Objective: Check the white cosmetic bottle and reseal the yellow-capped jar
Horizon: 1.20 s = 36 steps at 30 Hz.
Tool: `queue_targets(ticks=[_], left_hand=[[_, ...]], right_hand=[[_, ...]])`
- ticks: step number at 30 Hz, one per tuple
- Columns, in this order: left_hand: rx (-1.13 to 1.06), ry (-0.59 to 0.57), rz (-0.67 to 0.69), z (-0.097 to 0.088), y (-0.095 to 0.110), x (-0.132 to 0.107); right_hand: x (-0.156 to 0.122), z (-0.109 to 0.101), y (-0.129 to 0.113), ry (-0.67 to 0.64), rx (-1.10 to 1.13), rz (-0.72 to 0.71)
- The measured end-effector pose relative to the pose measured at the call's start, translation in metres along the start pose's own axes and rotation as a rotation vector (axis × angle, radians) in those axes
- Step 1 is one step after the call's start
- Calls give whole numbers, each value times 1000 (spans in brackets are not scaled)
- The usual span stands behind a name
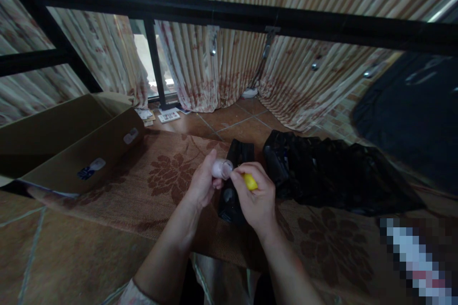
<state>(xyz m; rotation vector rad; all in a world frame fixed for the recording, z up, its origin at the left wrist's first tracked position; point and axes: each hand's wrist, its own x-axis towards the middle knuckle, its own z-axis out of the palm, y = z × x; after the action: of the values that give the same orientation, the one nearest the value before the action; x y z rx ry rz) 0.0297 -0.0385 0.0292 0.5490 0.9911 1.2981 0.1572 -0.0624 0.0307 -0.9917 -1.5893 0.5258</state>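
My left hand [203, 178] is wrapped round a small whitish bottle [219, 168], tipped on its side with its clear round end facing right. At that end, the fingertips of my right hand [256, 195] are pinched together, touching it or very close. A rounded yellow piece [250, 181] is tucked in the curled fingers of my right hand; it looks like a cap, but most of it is hidden. Beneath both hands lies a black plastic-wrapped bundle [229, 202] on the cloth-covered bench.
An open cardboard box [118, 145] stands on the left of the patterned cloth [171, 176]. To the right lies a crumpled black plastic bag [332, 171]. A black metal frame [229, 12] crosses in front of curtains. Papers [169, 116] lie on the tiled floor.
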Motion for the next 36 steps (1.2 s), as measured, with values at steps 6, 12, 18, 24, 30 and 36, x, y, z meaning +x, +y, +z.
queue_targets(ticks=[6, 12, 18, 24, 30, 36], left_hand=[[4, -20, 15, 0, -1, 1], [-14, -33, 14, 0, -1, 0], [-74, -117, 1, -2, 1, -2], [-181, -154, -59, -6, 5, -1], [-238, -156, -86, -7, 7, 0], [-311, -205, -116, -4, 5, 1]], right_hand=[[6, -4, 9, 151, 463, 384], [9, -6, 12, 105, 562, 402], [3, -10, 5, -28, 193, 161], [-4, -6, -7, -206, -74, -137], [-7, 0, -5, -206, -212, -248], [-10, 0, -8, -223, -138, -263]])
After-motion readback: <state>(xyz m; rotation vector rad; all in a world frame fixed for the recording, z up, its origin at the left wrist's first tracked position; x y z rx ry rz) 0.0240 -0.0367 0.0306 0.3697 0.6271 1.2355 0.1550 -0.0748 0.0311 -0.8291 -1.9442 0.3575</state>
